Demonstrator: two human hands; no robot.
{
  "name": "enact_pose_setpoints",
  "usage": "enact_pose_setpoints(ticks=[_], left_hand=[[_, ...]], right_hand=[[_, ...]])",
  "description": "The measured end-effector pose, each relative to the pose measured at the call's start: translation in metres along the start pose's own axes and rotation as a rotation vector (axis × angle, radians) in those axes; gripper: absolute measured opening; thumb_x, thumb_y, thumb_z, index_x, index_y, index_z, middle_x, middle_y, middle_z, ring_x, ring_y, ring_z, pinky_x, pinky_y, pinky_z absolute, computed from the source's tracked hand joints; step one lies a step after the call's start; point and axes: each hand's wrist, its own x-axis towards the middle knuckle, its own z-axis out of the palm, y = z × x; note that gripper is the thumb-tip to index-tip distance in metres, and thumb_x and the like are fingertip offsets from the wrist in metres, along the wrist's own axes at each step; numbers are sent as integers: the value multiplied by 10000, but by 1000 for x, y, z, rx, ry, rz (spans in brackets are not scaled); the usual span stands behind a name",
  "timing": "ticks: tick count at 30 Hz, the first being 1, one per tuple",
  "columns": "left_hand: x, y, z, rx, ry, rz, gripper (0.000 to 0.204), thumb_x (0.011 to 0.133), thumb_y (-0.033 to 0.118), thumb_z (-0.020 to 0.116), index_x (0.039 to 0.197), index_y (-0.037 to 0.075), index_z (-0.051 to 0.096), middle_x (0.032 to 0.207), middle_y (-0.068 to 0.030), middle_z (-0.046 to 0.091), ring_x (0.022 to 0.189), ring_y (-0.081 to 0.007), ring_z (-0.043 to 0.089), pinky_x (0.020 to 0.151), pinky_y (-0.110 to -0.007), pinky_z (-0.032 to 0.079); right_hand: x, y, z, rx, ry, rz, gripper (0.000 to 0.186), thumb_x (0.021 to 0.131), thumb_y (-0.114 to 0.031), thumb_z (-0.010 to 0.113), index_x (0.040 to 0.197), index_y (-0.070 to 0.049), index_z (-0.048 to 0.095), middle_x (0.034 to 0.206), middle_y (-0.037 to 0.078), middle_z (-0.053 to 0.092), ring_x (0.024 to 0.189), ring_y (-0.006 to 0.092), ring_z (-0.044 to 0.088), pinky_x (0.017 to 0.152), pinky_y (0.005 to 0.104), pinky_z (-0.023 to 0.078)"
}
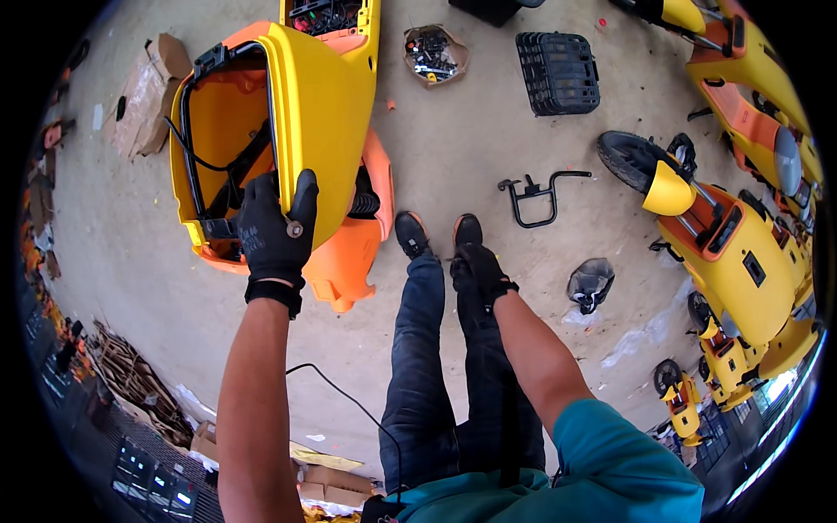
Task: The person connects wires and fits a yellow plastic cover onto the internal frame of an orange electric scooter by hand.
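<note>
My left hand [272, 228], in a black glove, is closed at the front rim of a large yellow body shell [309, 122], with a small round metal piece [295, 229] at its thumb. The shell has a black-edged opening and an orange interior, with a black cable hanging inside. An orange plastic panel [336, 275] lies beside and beneath it. My right hand [478, 279], also black-gloved, is down in front of my right leg with its fingers curled; whatever it may hold is hidden.
Yellow scooters [741, 270] line the right. A bent black metal frame [549, 196], a black plastic bag [589, 283], a black rack [558, 74] and a carton of parts [434, 57] lie on the concrete floor. Cardboard [148, 96] lies left, more scrap [131, 383] lower left.
</note>
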Motion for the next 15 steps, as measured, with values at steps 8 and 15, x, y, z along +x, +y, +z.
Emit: enact_pose_setpoints(ticks=[8, 15], left_hand=[[-5, 3, -16, 19, 18, 1, 398, 896, 384, 644, 904, -11, 601, 883, -220, 595, 838, -423, 596, 744, -479, 470], [-92, -12, -110, -168, 94, -209, 273, 978, 244, 514, 883, 4, 603, 872, -229, 598, 884, -436, 568, 757, -475, 448]], right_hand=[[-75, -1, -98, -303, -4, -369, 176, 933, -190, 604, 1019, -49, 663, 821, 21, 634, 672, 92, 572, 617, 241, 493], [-122, -107, -147, 74, 66, 88, 223, 949, -301, 616, 901, -84, 627, 701, 1, 583, 554, 82, 522, 492, 215, 426]])
